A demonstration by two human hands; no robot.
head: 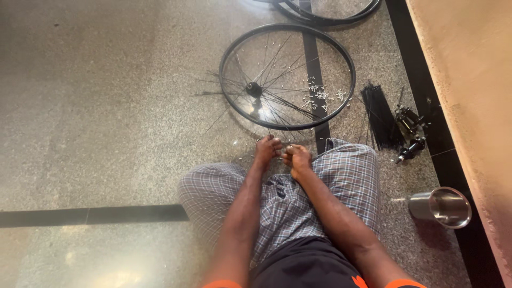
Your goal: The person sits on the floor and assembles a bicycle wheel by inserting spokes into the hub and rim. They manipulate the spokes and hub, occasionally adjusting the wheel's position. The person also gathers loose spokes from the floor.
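I am seeing wide bare floor (96, 106) lying open to the left of my hands, so that side is offering free passage. Straight ahead, the bicycle wheel (288, 76) with its loose spokes and the scattered nipples (320, 96) is blocking the way. To the right, a spoke bundle (380, 114), hubs (409, 133) and a steel cup (442, 207) are crowding the strip beside the wall (469, 80).
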